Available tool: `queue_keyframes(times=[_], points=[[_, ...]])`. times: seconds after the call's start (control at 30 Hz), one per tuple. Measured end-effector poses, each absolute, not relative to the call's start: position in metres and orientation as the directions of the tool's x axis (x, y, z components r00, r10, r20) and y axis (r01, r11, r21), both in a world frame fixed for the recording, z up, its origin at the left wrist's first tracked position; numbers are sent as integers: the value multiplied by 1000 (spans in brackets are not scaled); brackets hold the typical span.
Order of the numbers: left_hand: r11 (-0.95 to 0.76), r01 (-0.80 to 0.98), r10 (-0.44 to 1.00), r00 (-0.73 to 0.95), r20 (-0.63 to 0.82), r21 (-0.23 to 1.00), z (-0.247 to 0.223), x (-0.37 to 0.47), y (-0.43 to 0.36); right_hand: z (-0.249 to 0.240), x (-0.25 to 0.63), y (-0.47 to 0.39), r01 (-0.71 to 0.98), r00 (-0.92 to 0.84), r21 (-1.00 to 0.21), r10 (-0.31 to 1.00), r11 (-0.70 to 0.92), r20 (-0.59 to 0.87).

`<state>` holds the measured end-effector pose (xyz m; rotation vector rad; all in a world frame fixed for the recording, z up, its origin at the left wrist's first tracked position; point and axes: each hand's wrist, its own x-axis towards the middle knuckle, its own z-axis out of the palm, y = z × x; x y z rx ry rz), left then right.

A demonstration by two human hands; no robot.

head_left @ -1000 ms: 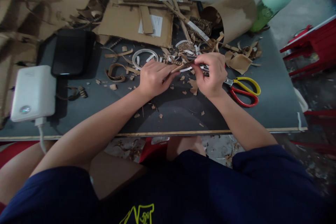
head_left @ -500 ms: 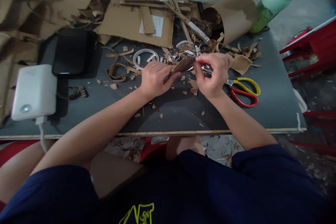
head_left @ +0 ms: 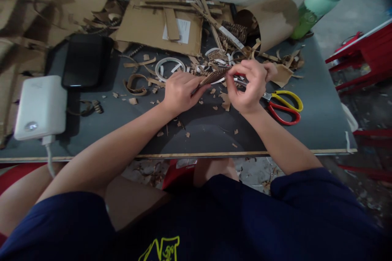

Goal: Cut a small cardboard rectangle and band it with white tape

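Observation:
My left hand (head_left: 181, 91) is closed on a piece of corrugated cardboard (head_left: 214, 76), thumb below and fingers above, with the ridged edge pointing right. At the right end of that piece, my right hand (head_left: 247, 83) pinches with thumb and forefinger. Whatever is between those fingertips is too small to make out. Partly behind my right hand lies a pair of scissors (head_left: 284, 106) with one yellow and one red handle loop. Torn cardboard scraps (head_left: 226, 101) are scattered on the dark table (head_left: 208, 130) beneath both hands.
A flat cardboard sheet (head_left: 147, 28) with strips on it lies at the back, beside a cardboard tube (head_left: 277, 22). A green bottle (head_left: 321, 2) stands back right. At left are a black device (head_left: 82, 60) and a white power bank (head_left: 41, 108) with a cable. A tape ring (head_left: 169, 60) lies mid-table.
My right hand has shifted very slightly, its outer fingers lifting and spreading a little. The cardboard piece tilts slightly flatter. My left hand keeps its hold.

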<state>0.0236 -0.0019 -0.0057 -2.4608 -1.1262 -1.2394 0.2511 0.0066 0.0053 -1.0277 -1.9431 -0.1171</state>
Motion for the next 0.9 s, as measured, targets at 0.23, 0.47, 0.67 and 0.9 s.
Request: queue_keyframes(times=[0.23, 0.47, 0.67, 0.9], points=[[-700, 687, 584, 392, 711, 195, -4, 24, -3, 10, 246, 3, 711, -212, -215, 495, 670, 842], [-676, 727, 571, 419, 706, 115, -1, 24, -4, 14, 246, 2, 687, -291, -135, 441, 714, 849], [-690, 718, 579, 472, 665, 91, 0, 24, -5, 16, 244, 3, 709, -298, -103, 429, 698, 853], [-563, 736, 731, 232, 641, 376, 2, 24, -4, 16, 240, 1, 678, -384, -168, 539, 716, 750]])
